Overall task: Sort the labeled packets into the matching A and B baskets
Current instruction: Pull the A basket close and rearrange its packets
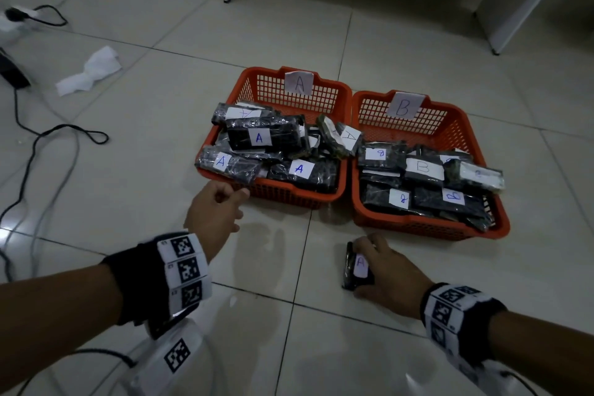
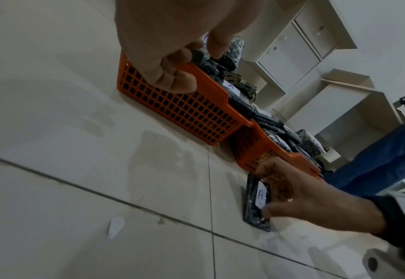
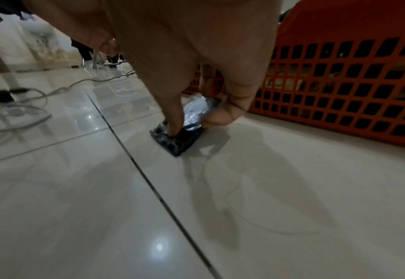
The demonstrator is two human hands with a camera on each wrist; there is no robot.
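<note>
On pale tiled floor (image 1: 135,112), before filled baskets A (image 1: 334,194) and B (image 1: 427,228): last A packet (image 1: 359,265) pinched in right hand (image 1: 390,273) grip for lifting, left hand (image 1: 213,207) loosely curled, empty, beside basket A.

Handwritten "A" and "B" paper tags mark the left basket (image 1: 273,87), right basket (image 1: 450,125) and their packets.

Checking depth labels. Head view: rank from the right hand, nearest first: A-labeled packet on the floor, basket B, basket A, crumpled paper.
1. Packet: in the right hand's grip, on the floor.
2. Basket B: just ahead.
3. Basket A: ahead, to the left.
4. Paper: far left.
</note>
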